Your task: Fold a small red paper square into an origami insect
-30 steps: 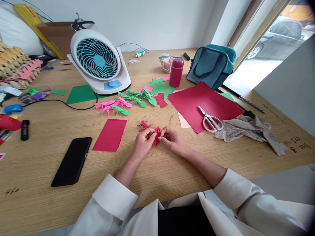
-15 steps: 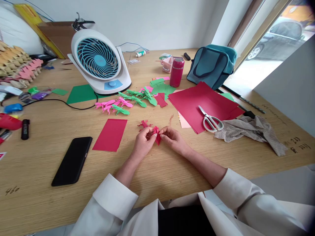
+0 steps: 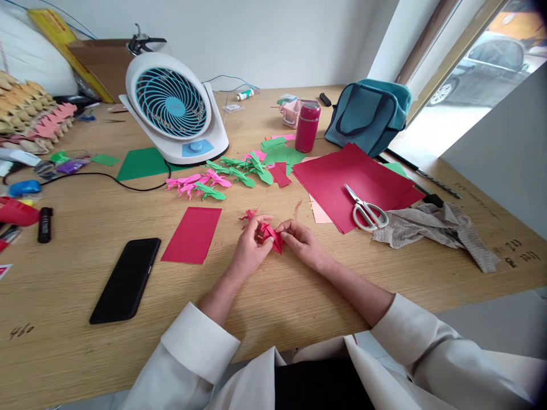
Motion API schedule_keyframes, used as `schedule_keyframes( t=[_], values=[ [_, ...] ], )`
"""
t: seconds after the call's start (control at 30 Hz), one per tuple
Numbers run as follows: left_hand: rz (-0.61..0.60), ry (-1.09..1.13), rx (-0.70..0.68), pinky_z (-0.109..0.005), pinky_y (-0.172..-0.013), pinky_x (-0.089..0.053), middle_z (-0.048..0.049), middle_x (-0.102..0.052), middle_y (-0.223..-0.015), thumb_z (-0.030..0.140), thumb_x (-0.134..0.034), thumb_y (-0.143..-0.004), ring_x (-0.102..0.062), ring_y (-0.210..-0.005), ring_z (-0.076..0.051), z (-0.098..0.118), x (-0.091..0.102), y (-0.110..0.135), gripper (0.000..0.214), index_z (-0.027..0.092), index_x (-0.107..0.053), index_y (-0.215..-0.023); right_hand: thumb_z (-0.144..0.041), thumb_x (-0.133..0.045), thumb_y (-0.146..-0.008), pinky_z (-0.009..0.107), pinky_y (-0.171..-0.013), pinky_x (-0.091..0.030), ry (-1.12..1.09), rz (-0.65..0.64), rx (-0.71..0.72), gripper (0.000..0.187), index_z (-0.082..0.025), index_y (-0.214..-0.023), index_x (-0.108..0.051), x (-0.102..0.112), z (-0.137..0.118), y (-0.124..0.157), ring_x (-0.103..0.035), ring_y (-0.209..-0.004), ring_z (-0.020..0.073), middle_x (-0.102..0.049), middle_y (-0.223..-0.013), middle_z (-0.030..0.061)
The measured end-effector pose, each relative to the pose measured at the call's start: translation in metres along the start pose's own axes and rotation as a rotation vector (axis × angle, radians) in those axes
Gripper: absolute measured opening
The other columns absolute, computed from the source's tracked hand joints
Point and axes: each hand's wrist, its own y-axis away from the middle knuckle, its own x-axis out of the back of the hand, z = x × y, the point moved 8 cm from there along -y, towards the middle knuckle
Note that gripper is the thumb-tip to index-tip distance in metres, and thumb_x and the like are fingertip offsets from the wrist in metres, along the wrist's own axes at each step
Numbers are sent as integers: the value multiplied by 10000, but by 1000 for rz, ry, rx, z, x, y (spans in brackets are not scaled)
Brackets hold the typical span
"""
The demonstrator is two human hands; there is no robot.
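Between my two hands is a small piece of folded red paper [image 3: 273, 235], its point tilted toward me and to the right. My left hand [image 3: 252, 245] pinches its left side between thumb and fingers. Closed on its right edge is my right hand [image 3: 301, 242], thumb and index finger together. Just beyond my left fingers lies a finished-looking red paper figure [image 3: 248, 215], partly hidden by them. Flat to the left rests a stack of red paper rectangles [image 3: 192, 234].
Green and pink folded figures [image 3: 213, 177] lie beyond my hands. Scissors [image 3: 365, 208] sit on large red sheets [image 3: 333, 176] beside a crumpled cloth [image 3: 423, 225]. A phone [image 3: 126, 280] lies left; a fan [image 3: 173, 108], red flask [image 3: 307, 128] and blue bag [image 3: 363, 117] stand farther back.
The folded red paper has turned, its lower point swinging to the right and its top to the left. My left fingers have spread slightly around it; both hands stay in about the same place.
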Motion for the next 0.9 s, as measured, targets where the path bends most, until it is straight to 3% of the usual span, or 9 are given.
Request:
schedule_keyframes(
  t=[0.2,0.33,0.57,0.9],
  values=[
    [-14,-84,-75,-222,-675,-476,-29,-648,-914,153,-581,-762,-598,-793,-139,11,1,-1,152,196,-611,-905,-513,-580,-890,286,-691,-429,-35,-16,-35,326,-198,-969,-558,-1,2,0,-527,-705,140,-589,-812,7],
    [-2,-99,-94,-215,-633,-459,-28,-642,-894,137,-580,-766,-591,-770,-132,16,3,-1,100,192,-610,-845,-549,-591,-880,277,-668,-414,-50,-16,-36,362,-195,-938,-549,-1,1,0,-507,-677,129,-569,-771,-6],
    [-9,-71,-198,-270,-768,-491,-38,-667,-885,146,-613,-785,-627,-872,-166,25,3,-1,47,192,-618,-792,-584,-563,-893,267,-653,-389,8,-6,-14,400,-186,-866,-531,1,-5,2,-471,-685,120,-526,-762,-13],
    [-15,-67,-84,-241,-673,-460,-8,-655,-776,233,-622,-829,-591,-705,-133,14,3,-1,60,191,-607,-790,-607,-562,-888,267,-636,-402,39,-21,-21,417,-190,-862,-558,1,-13,4,-467,-662,124,-519,-742,-16]
  ],
)
